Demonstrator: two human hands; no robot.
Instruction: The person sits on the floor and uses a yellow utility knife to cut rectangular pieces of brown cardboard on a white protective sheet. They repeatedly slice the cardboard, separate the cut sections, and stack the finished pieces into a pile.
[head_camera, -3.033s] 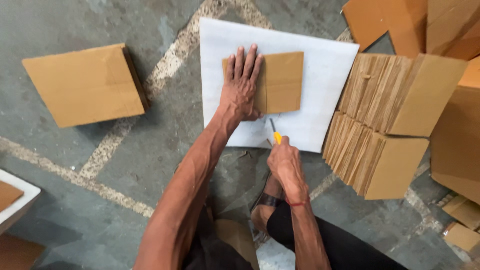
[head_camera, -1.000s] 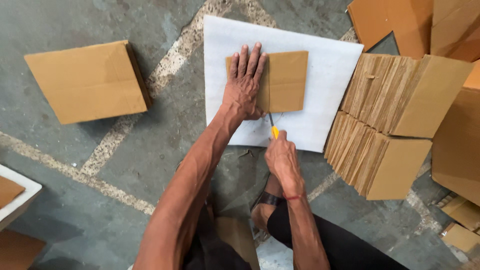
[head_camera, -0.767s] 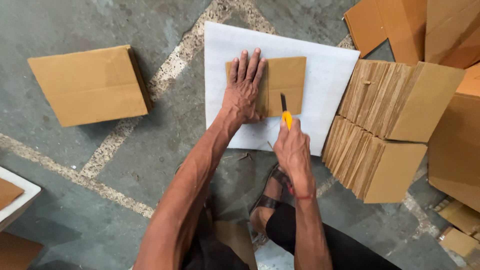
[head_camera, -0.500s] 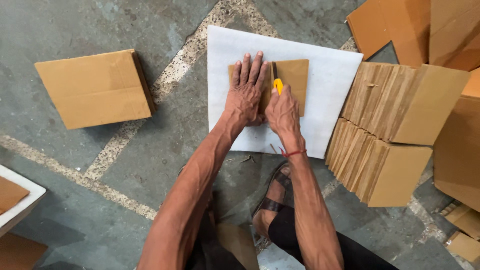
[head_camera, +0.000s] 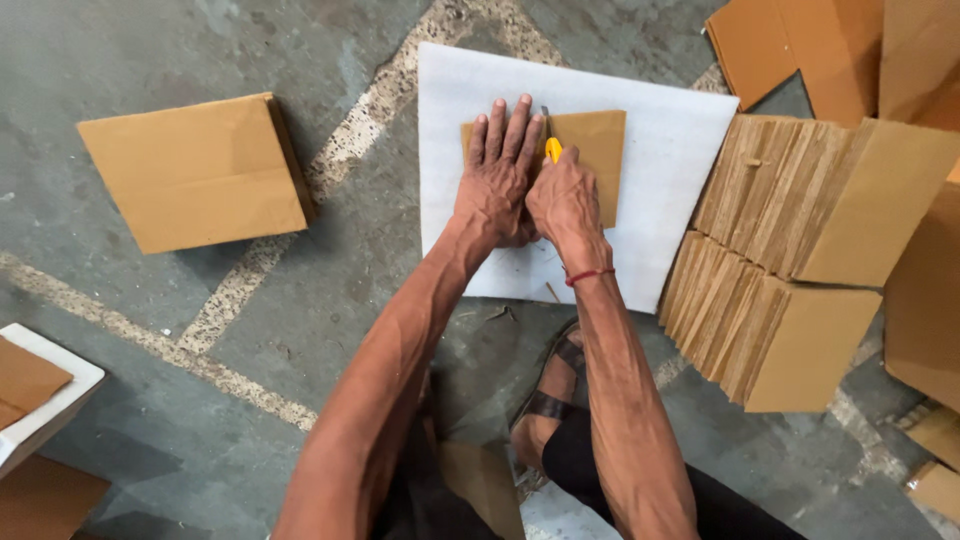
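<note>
A small brown cardboard piece (head_camera: 598, 150) lies on a white sheet (head_camera: 670, 160) spread on the concrete floor. My left hand (head_camera: 497, 175) presses flat on the left part of the cardboard, fingers spread and pointing away from me. Right beside it, my right hand (head_camera: 563, 195) grips a yellow utility knife (head_camera: 551, 147), its blade at the cardboard's far edge next to my left fingertips. A red thread circles my right wrist.
Two bundles of stacked cardboard pieces (head_camera: 800, 200) (head_camera: 770, 330) lie right of the sheet. A flat stack of cardboard (head_camera: 195, 170) sits at left. More cardboard sheets (head_camera: 800, 50) lie at top right, a white tray (head_camera: 45, 400) at lower left. My sandalled foot (head_camera: 550, 400) rests below.
My right hand has carried the knife from the sheet's near edge up to the far edge of the cardboard, beside my left hand. The left hand stays pressed on the cardboard.
</note>
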